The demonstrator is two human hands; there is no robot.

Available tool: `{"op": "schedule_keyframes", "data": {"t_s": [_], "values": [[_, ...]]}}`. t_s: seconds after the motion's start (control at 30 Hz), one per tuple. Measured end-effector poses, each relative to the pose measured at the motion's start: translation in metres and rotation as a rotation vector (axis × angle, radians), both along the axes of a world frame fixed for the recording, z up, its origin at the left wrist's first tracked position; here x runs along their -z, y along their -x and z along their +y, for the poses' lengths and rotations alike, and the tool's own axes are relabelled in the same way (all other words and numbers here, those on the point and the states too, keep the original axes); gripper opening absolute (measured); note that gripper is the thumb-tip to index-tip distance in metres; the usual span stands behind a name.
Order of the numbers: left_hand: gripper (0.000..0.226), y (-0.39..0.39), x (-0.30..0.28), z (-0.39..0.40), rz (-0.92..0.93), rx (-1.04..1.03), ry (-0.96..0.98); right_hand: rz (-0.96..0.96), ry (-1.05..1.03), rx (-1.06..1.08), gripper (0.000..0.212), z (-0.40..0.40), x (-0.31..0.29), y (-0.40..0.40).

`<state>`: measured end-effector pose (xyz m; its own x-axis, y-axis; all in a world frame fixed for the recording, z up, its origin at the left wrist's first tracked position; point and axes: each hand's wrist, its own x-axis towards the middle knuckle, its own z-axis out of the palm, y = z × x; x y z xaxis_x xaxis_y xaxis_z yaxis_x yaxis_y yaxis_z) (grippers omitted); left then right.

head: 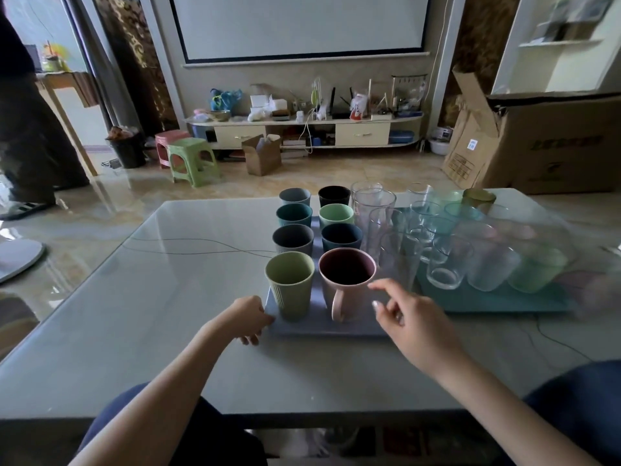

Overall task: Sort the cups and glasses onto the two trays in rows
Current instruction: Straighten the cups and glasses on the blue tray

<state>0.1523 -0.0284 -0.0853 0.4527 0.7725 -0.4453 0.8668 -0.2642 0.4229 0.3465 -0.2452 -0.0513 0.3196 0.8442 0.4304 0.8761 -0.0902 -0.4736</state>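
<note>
A purple tray (312,326) holds two rows of coloured cups. Nearest me stand a green ribbed cup (290,287) and a pink mug (346,280) with its handle facing me. A teal tray (497,299) to the right carries several clear and tinted glasses (447,260). My left hand (250,317) grips the purple tray's near left corner. My right hand (408,314) hovers just right of the pink mug, fingers loosely bent, holding nothing.
The trays sit on a glossy grey table (151,297) with a thin cable (201,247) lying across it. A yellow-lidded jar (479,196) stands behind the glasses. A large cardboard box (551,142) and plastic stools (191,159) are on the floor beyond.
</note>
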Motion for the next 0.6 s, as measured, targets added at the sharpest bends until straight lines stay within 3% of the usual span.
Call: {"op": "schedule_keyframes", "data": {"t_s": [0.17, 0.6], "values": [[0.027, -0.002, 0.003, 0.005, 0.074, 0.059, 0.028, 0.022, 0.082, -0.033, 0.035, 0.029, -0.001, 0.015], [0.031, -0.003, 0.013, 0.016, 0.077, 0.128, 0.017, 0.024, 0.238, 0.044, 0.022, 0.042, -0.010, 0.016]]}}
